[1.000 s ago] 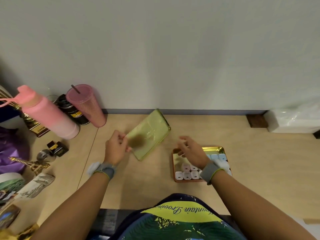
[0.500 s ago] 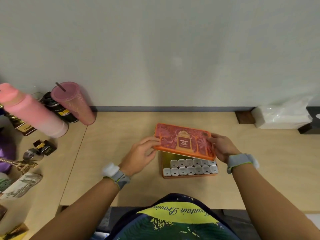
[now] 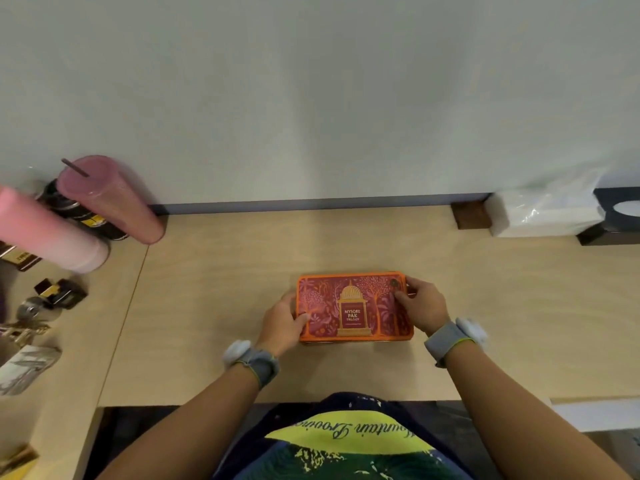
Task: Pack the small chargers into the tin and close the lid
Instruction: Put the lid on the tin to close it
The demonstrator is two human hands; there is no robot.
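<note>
**Lid now down on the tin; chargers out of sight**

Nearest the camera: both forearms reach forward over the front edge of the tabletop (image 3: pixel 214 341), each wrist wearing a grey band. The left hand (image 3: pixel 282 322) cups the left end of the lid (image 3: pixel 353 306), thumb lying on its top face, fingers curled round the edge. The right hand (image 3: pixel 420 306) grips the right end, thumb on top near the far corner, fingers wrapped behind.

Change from half a second ago: the lid was held tilted above the tin with two rows of white chargers showing beneath; now it lies flat and square over the tin, and no charger is visible. The tin body shows only as a thin strip under the lid's near edge, at centre of the tabletop, just in front of the person.

Judgement: packing is done and the closing step is nearly complete. Whether the lid is fully seated all round cannot be told; a press at the corners would confirm.

Farther off, left: a pink bottle (image 3: pixel 48 233) and a mauve tumbler (image 3: pixel 110 199) against the wall (image 3: pixel 311 98), well apart from the tin.
</note>
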